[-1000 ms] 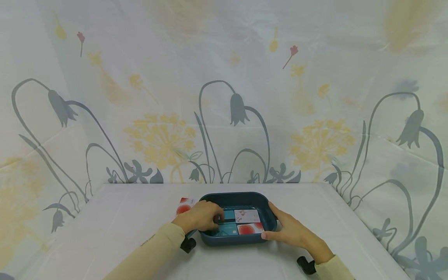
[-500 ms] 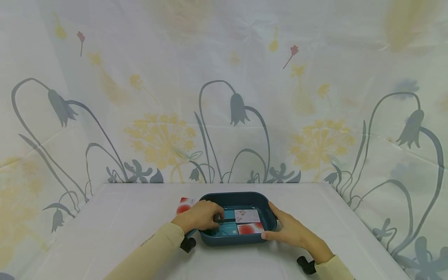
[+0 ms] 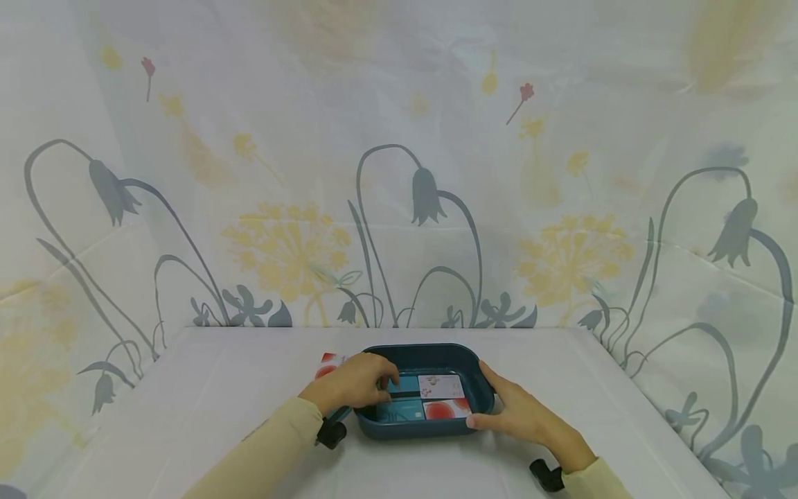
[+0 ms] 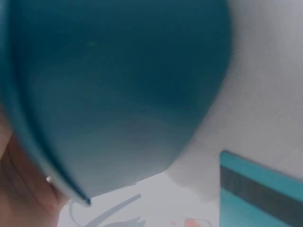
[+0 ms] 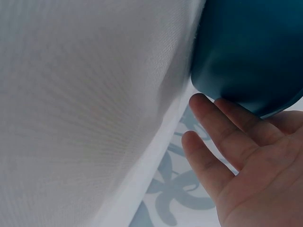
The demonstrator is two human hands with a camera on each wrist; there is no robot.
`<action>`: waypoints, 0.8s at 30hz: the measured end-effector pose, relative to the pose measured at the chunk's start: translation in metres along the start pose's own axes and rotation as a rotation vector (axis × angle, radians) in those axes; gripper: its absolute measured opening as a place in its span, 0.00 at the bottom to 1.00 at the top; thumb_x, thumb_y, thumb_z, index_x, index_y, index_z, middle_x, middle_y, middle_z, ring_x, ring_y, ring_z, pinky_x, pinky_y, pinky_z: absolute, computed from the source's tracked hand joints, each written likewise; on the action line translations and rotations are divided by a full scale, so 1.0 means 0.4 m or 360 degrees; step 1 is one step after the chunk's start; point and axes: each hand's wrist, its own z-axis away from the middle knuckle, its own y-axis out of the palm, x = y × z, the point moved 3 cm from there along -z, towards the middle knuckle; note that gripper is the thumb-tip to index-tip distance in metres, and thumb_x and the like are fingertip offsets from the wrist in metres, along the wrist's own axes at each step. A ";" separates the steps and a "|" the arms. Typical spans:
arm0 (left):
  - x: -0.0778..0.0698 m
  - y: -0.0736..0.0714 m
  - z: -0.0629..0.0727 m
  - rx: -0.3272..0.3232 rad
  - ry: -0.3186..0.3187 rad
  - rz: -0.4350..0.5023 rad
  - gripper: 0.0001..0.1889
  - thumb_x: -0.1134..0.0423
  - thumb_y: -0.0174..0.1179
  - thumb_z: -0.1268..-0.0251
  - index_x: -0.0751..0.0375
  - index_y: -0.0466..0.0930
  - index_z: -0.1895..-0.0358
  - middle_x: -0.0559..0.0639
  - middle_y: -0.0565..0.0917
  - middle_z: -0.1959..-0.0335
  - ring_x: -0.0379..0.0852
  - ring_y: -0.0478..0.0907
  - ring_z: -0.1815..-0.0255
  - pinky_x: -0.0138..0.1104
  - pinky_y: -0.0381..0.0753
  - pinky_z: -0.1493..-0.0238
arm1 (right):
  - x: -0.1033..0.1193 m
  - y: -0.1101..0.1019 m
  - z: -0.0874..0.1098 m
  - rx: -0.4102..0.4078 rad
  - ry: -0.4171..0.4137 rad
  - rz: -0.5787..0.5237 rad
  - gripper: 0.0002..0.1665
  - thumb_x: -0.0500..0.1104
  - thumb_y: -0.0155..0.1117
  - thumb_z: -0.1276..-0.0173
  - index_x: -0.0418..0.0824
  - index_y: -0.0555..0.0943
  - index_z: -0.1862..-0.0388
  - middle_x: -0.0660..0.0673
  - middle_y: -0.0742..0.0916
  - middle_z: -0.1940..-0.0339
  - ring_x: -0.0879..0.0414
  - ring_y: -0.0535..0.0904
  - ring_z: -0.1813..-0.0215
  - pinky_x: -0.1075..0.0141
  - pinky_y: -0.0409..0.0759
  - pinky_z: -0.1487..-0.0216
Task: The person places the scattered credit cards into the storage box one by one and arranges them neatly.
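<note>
A dark teal tray stands on the white table. Inside lie a teal card with a dark stripe, a white patterned card, another teal card and a red-and-white card. Over the tray's left end, my left hand reaches in with bent, parted fingers beside the teal cards; nothing shows between them. My right hand spans the right end, thumb at the front. In the right wrist view its fingers are fairly straight, some touching the tray's outer wall.
Left of the tray, a red-and-white card lies partly behind my left hand. Under that wrist is a teal card with a dark stripe, clearest in the left wrist view. A flower-printed curtain hangs behind the table.
My left hand has lifted slightly and drawn a little left, uncovering more of the teal cards. The right hand keeps its place at the tray.
</note>
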 end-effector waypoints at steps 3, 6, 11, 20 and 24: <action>0.000 -0.017 0.009 -0.0042 0.0012 0.0015 0.11 0.59 0.66 0.42 0.52 0.83 0.55 0.40 0.80 0.68 0.37 0.74 0.65 0.33 0.76 0.59 | 0.001 0.000 0.000 -0.0001 0.0005 -0.0007 0.63 0.65 0.68 0.46 0.36 0.50 0.24 0.36 0.63 0.27 0.39 0.59 0.28 0.39 0.59 0.35; 0.003 -0.033 0.024 -0.0091 -0.0002 0.0063 0.12 0.61 0.65 0.41 0.52 0.83 0.54 0.42 0.81 0.63 0.39 0.76 0.62 0.35 0.77 0.57 | 0.001 0.000 0.000 0.0001 0.0006 -0.0014 0.62 0.63 0.68 0.45 0.35 0.49 0.24 0.36 0.63 0.27 0.39 0.59 0.28 0.39 0.59 0.35; 0.014 -0.059 0.053 -0.0198 -0.0033 0.0181 0.12 0.65 0.62 0.39 0.55 0.82 0.52 0.44 0.81 0.59 0.41 0.76 0.58 0.38 0.77 0.55 | 0.003 0.000 0.000 0.0011 0.0004 -0.0030 0.62 0.63 0.69 0.45 0.36 0.49 0.24 0.36 0.62 0.26 0.39 0.58 0.28 0.39 0.58 0.35; 0.055 -0.074 0.090 -0.0417 -0.0008 0.0181 0.09 0.66 0.63 0.40 0.59 0.81 0.56 0.48 0.79 0.62 0.43 0.75 0.61 0.39 0.76 0.58 | 0.001 0.002 0.000 0.0016 0.0014 -0.0030 0.62 0.63 0.68 0.45 0.36 0.49 0.24 0.36 0.62 0.26 0.39 0.58 0.28 0.39 0.58 0.35; 0.085 -0.071 0.107 -0.0482 -0.0037 0.0228 0.09 0.67 0.64 0.41 0.61 0.81 0.57 0.48 0.79 0.63 0.44 0.75 0.63 0.37 0.77 0.62 | 0.001 0.003 -0.002 0.0005 0.0008 -0.0039 0.61 0.62 0.69 0.45 0.35 0.49 0.24 0.36 0.62 0.27 0.39 0.58 0.28 0.39 0.58 0.35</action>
